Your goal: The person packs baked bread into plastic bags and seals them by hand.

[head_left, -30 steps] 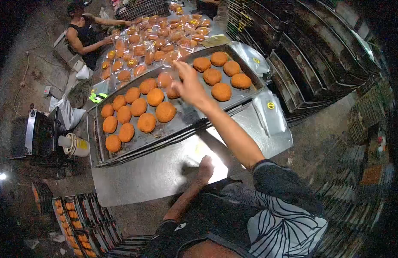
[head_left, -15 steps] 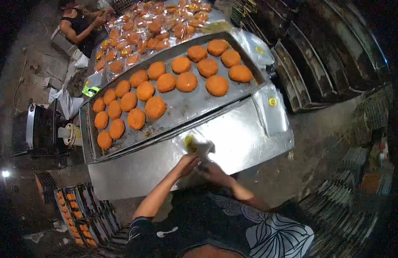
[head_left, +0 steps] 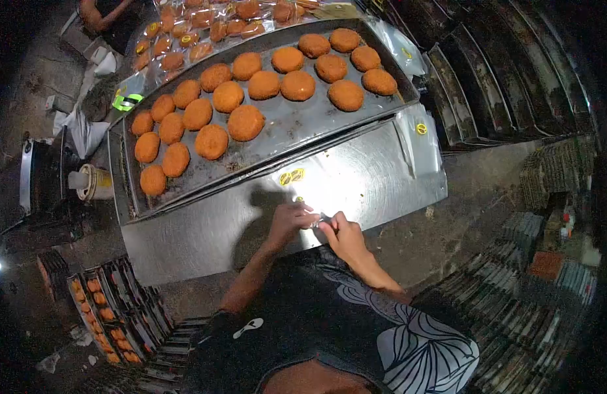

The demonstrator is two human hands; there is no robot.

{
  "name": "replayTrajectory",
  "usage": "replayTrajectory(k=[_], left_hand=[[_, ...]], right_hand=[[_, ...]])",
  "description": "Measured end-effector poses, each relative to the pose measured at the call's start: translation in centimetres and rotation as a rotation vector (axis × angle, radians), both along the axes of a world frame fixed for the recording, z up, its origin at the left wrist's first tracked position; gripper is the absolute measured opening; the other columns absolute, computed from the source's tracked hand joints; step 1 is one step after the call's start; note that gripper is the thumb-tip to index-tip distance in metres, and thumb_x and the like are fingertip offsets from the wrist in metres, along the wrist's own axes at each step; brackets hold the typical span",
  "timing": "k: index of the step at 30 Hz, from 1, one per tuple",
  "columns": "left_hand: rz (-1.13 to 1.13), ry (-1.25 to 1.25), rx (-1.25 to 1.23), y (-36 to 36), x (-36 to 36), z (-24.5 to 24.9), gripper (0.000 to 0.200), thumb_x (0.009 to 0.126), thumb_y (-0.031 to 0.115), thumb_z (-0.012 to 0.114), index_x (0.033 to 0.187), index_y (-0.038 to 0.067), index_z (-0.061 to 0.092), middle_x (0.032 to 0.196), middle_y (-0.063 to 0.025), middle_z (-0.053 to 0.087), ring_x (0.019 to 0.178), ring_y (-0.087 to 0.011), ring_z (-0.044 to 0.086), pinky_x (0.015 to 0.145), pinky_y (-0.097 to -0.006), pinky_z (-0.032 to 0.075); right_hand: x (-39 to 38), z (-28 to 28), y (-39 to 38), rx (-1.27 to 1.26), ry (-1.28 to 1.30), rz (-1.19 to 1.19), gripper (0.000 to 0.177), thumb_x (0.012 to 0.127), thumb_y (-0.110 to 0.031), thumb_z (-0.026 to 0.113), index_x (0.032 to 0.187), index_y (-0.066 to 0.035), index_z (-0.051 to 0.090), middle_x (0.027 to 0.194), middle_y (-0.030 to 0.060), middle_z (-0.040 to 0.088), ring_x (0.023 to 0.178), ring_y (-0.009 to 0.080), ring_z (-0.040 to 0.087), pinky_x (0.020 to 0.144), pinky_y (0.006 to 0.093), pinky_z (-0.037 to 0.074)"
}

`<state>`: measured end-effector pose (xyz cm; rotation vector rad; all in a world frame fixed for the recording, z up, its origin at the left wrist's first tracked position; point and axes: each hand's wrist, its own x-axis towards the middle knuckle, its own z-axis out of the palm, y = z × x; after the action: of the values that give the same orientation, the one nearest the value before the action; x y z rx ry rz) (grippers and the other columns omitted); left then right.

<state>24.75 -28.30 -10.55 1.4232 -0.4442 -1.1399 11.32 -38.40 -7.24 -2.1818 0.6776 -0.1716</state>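
My left hand (head_left: 292, 223) and my right hand (head_left: 346, 240) meet over the front of the metal table (head_left: 205, 243). Their fingers pinch a small glossy bit of a clear plastic bag (head_left: 315, 224) between them; most of the bag is lost in the glare. Just beyond the fingers, yellow-and-black labels (head_left: 291, 176) show on the bright metal. A large metal tray (head_left: 290, 134) behind them carries several round orange-brown breaded buns (head_left: 246, 123).
Flat clear bags (head_left: 418, 141) lie at the table's right end. Behind the tray are several bagged buns (head_left: 198, 51), with a co-worker's arm (head_left: 109, 14) at far left. Racked trays (head_left: 474, 92) stand right; a rack with buns (head_left: 103, 318) stands lower left. A white bucket (head_left: 93, 182) sits left.
The camera view has shifted, so the tray sits higher. My hands have moved slightly apart, and the blurred bag with a yellow label above them no longer shows there.
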Motion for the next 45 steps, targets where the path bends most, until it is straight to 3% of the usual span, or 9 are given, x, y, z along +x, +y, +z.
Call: replayTrajectory(k=[5, 9, 11, 15, 18, 21, 27, 35, 45], left_hand=[[0.053, -0.363, -0.037, 0.4, -1.8, 0.8, 0.016, 0.071, 0.013, 0.061, 0.079, -0.001, 0.061, 0.069, -0.0107, 0.059, 0.061, -0.0144, 0.057, 0.055, -0.0255, 0.044], [0.203, -0.891, -0.218, 1.3, -1.0, 4.3, 0.006, 0.073, 0.004, 0.057, 0.078, 0.001, 0.06, 0.067, -0.0104, 0.052, 0.063, -0.0208, 0.054, 0.057, -0.0297, 0.043], [0.471, -0.292, -0.461, 2.0, 1.5, -0.2, 0.015, 0.076, 0.003, 0.057, 0.09, 0.002, 0.053, 0.089, -0.0093, 0.055, 0.081, -0.0182, 0.054, 0.07, -0.0278, 0.042], [0.483, 0.67, -0.758, 6.0, 9.1, 3.7, 0.05, 0.085, 0.028, 0.047, 0.123, 0.001, 0.031, 0.116, -0.0119, 0.041, 0.097, -0.0191, 0.049, 0.088, -0.0351, 0.039], [1.009, 0.324, -0.543, 9.5, 12.0, 3.8, 0.051, 0.085, 0.03, 0.047, 0.125, 0.003, 0.03, 0.117, -0.0118, 0.039, 0.101, -0.0204, 0.047, 0.088, -0.0381, 0.039], [1.253, 0.217, -0.579, 12.1, 13.8, 6.0, 0.047, 0.084, 0.028, 0.047, 0.122, 0.004, 0.034, 0.112, -0.0102, 0.04, 0.099, -0.0208, 0.047, 0.087, -0.0415, 0.039], [1.521, 0.377, -0.786, 15.7, 15.8, 5.7, 0.034, 0.077, 0.021, 0.048, 0.106, 0.004, 0.042, 0.109, -0.0106, 0.044, 0.105, -0.0268, 0.044, 0.09, -0.049, 0.036], [0.62, 0.591, -0.857, 6.9, 9.5, 7.5, 0.05, 0.083, 0.026, 0.038, 0.124, 0.0, 0.025, 0.116, -0.0181, 0.044, 0.111, -0.0312, 0.039, 0.092, -0.044, 0.033], [0.373, 0.35, -1.014, 0.3, 0.0, 7.0, 0.047, 0.076, 0.031, 0.052, 0.112, 0.002, 0.044, 0.107, -0.0104, 0.049, 0.097, -0.0223, 0.049, 0.082, -0.0331, 0.041]], right_hand=[[2.2, -1.4, 0.6, 0.308, 0.085, -0.039, 0.017, 0.087, -0.013, 0.039, 0.097, -0.001, 0.045, 0.06, 0.0114, 0.055, 0.052, 0.0235, 0.056, 0.046, 0.0328, 0.042], [7.7, -4.0, -2.7, 2.077, -0.688, 0.414, 0.043, 0.091, -0.023, 0.033, 0.127, -0.001, 0.028, 0.106, 0.0122, 0.053, 0.091, 0.0173, 0.054, 0.072, 0.0247, 0.045], [12.5, 5.2, 0.8, 1.448, -0.657, -0.248, 0.055, 0.087, -0.041, 0.039, 0.126, -0.003, 0.032, 0.114, 0.0107, 0.049, 0.091, 0.0159, 0.051, 0.077, 0.028, 0.042], [15.7, 4.6, 6.5, 1.867, -0.319, 0.063, 0.044, 0.085, -0.035, 0.043, 0.122, -0.011, 0.038, 0.117, 0.0116, 0.048, 0.102, 0.0219, 0.049, 0.086, 0.0375, 0.038], [20.1, 5.2, 4.4, 0.328, -0.22, 0.595, 0.045, 0.08, -0.032, 0.05, 0.112, 0.0, 0.047, 0.107, 0.0169, 0.054, 0.096, 0.0291, 0.053, 0.081, 0.0436, 0.04], [28.0, -3.5, 1.7, -0.735, 0.028, 0.1, 0.056, 0.078, -0.034, 0.052, 0.113, 0.009, 0.04, 0.096, 0.0418, 0.045, 0.097, 0.0463, 0.046, 0.081, 0.0454, 0.04], [23.9, 2.6, 2.6, -0.462, -0.473, 0.24, 0.046, 0.064, -0.012, 0.06, 0.109, -0.009, 0.05, 0.104, 0.018, 0.054, 0.082, 0.0401, 0.054, 0.074, 0.042, 0.045], [13.3, 5.9, 6.6, -0.357, -0.65, 0.313, 0.09, 0.048, -0.005, 0.07, 0.126, 0.004, 0.027, 0.099, 0.0144, 0.055, 0.08, 0.0301, 0.053, 0.071, 0.0342, 0.045], [8.8, 3.2, 1.3, -0.075, -0.607, -0.169, 0.083, 0.074, -0.039, 0.061, 0.13, 0.004, 0.016, 0.11, 0.0221, 0.046, 0.096, 0.0247, 0.052, 0.073, 0.0311, 0.046]])
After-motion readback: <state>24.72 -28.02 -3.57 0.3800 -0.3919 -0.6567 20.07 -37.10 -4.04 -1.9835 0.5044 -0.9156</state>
